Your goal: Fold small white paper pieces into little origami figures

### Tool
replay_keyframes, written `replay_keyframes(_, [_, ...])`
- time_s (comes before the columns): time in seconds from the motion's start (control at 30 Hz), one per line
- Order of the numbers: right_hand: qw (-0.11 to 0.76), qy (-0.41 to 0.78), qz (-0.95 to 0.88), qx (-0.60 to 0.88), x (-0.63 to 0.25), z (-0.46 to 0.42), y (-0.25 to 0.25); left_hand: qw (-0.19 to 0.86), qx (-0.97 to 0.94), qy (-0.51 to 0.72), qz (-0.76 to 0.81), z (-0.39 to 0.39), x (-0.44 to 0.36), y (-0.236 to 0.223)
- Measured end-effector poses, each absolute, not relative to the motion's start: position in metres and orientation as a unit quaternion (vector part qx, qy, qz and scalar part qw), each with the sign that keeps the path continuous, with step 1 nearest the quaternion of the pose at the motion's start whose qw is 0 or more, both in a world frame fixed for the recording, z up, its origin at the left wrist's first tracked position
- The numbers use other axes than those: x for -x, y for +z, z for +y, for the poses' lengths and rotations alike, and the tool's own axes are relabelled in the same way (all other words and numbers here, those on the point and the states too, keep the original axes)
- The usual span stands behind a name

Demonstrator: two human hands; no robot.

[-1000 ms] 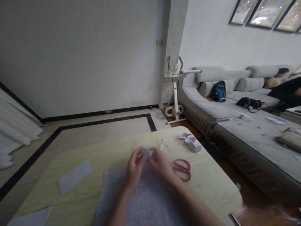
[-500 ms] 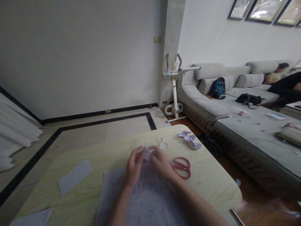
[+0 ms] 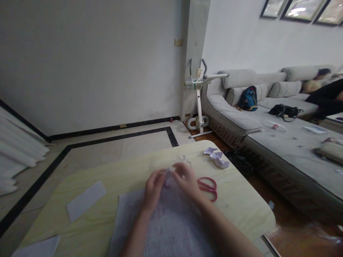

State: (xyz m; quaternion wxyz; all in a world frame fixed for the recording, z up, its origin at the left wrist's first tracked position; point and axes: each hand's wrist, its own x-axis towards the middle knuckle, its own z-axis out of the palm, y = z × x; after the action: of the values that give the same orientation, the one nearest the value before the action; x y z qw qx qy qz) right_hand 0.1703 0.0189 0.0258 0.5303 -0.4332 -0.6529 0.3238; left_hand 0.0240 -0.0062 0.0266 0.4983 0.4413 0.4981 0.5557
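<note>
A small piece of folded white paper (image 3: 168,175) is held up between my two hands, above the far edge of a large written sheet (image 3: 166,225). My left hand (image 3: 154,185) pinches its left side with thumb and fingers. On the other side my right hand (image 3: 186,178) has its fingers curled against the paper, slightly smeared by motion. Red-handled scissors (image 3: 207,187) lie just right of my right hand, their blades hidden behind it. Thin paper strips (image 3: 184,159) lie beyond my hands. Several folded paper pieces (image 3: 216,157) sit near the table's far right corner.
Flat white paper (image 3: 86,200) lies on the left of the wooden table (image 3: 241,203), with another sheet (image 3: 37,248) at the near left edge. A grey sofa (image 3: 278,142) with a backpack (image 3: 248,99) and a black bag (image 3: 285,111) stands right. A person (image 3: 321,89) sits there.
My right hand has shifted slightly and its fingers have changed position on the folded paper. The paper looks turned, with its point upward. My left hand stays nearly in place.
</note>
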Motion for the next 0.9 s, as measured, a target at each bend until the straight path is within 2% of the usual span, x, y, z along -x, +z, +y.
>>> replay_keyframes(0.23, [0.517, 0.312, -0.662, 0.444, -0.1698, 0.0217, 0.0197, 0.505, -0.444, 0.554, 0.491, -0.0048, -0.0247, 0.0211])
replay_keyframes(0.57, [0.479, 0.3, -0.682, 0.465, -0.1722, 0.0204, 0.0287, 0.458, -0.455, 0.537, 0.543, -0.0051, -0.0218, 0.0236])
replay_keyframes(0.9, [0.478, 0.317, -0.669, 0.473, -0.1648, 0.0167, 0.0286, 0.384, -0.513, 0.531, 0.554, -0.0092, -0.0254, 0.0213])
